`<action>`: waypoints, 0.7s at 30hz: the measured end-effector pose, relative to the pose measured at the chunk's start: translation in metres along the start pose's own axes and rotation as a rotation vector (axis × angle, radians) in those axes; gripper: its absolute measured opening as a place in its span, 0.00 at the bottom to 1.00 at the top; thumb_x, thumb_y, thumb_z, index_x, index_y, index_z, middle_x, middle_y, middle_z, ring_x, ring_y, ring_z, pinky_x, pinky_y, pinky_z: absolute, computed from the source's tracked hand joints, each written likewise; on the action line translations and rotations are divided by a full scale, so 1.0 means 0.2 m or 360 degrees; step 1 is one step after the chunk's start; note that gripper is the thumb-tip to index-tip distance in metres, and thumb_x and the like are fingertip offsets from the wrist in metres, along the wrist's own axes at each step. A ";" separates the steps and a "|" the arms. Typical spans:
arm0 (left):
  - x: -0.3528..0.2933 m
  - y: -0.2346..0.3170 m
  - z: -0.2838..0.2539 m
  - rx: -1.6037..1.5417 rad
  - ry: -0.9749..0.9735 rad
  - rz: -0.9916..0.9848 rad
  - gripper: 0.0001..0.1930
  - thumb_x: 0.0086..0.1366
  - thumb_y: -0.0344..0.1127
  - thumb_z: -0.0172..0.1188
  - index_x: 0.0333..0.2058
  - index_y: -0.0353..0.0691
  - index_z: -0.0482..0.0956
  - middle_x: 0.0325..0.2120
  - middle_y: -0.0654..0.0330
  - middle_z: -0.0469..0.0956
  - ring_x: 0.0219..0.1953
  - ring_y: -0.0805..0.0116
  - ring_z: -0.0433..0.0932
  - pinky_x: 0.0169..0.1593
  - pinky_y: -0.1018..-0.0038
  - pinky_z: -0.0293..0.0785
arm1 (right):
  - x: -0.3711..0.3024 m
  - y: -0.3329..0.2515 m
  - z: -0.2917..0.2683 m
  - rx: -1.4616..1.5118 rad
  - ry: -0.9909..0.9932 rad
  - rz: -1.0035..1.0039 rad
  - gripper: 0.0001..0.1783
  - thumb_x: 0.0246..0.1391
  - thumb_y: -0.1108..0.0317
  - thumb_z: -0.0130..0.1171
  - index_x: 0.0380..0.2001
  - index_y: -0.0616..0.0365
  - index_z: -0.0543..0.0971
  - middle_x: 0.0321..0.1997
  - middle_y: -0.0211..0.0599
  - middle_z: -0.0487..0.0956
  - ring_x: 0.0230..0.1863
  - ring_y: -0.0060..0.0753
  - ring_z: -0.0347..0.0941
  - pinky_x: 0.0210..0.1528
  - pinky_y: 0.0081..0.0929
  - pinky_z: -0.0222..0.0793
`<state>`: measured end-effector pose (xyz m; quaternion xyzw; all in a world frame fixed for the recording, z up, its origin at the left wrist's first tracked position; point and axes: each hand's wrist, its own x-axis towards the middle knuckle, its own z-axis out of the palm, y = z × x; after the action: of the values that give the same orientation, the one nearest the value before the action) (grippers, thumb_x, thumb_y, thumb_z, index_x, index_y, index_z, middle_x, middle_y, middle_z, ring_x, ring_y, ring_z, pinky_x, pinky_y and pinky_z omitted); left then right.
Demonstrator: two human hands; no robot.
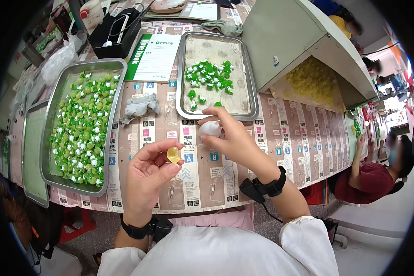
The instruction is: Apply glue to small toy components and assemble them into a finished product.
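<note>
My left hand (147,174) is closed in a pinch on a small translucent yellow cup-shaped piece (173,155), above the patterned table cover. In my right hand (234,138), the fingers curl round a small whitish rounded squeeze bottle (210,129), near the front edge of the middle metal tray (211,47). The two hands are apart. Small green-and-white figures (211,78) lie in that tray on a stained liner. A larger heap of green, yellow-green and white figures (83,133) fills the metal tray (117,99) at the left.
A grey metal box (285,41) with an open front stands at the right, yellow pieces (310,83) heaped inside. A notebook (155,57) and a crumpled grey cloth (140,108) lie between the trays. A black bin (117,34) sits far left. Another person (368,179) works at the right.
</note>
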<state>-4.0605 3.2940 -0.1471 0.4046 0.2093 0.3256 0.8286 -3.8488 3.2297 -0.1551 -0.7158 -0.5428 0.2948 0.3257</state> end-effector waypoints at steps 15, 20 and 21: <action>-0.01 0.02 0.08 -0.0024 -0.0047 -0.0025 0.18 0.51 0.18 0.59 0.43 0.32 0.72 0.40 0.52 0.75 0.41 0.70 0.75 0.48 0.75 0.73 | 0.25 0.23 -0.19 -0.0468 0.0128 -0.0136 0.11 0.46 0.71 0.59 0.34 0.64 0.74 0.33 0.43 0.72 0.33 0.37 0.73 0.37 0.28 0.69; 0.00 0.04 0.10 0.0029 -0.0080 -0.0018 0.18 0.51 0.18 0.59 0.43 0.32 0.72 0.39 0.53 0.75 0.40 0.70 0.76 0.47 0.75 0.73 | 0.09 0.03 -0.32 0.0116 0.0278 0.0000 0.08 0.51 0.71 0.57 0.34 0.63 0.74 0.33 0.35 0.76 0.33 0.24 0.73 0.36 0.21 0.68; 0.01 0.06 0.11 0.0092 -0.0145 -0.0040 0.17 0.52 0.18 0.59 0.43 0.32 0.72 0.39 0.53 0.75 0.40 0.70 0.76 0.47 0.75 0.73 | 0.03 -0.01 -0.36 0.0228 0.0226 -0.0038 0.08 0.54 0.71 0.55 0.36 0.63 0.74 0.33 0.31 0.77 0.34 0.17 0.72 0.35 0.16 0.68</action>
<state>-4.0491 3.2892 -0.1243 0.4401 0.1858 0.2901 0.8292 -3.7919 3.2248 -0.1096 -0.7033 -0.5043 0.2774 0.4172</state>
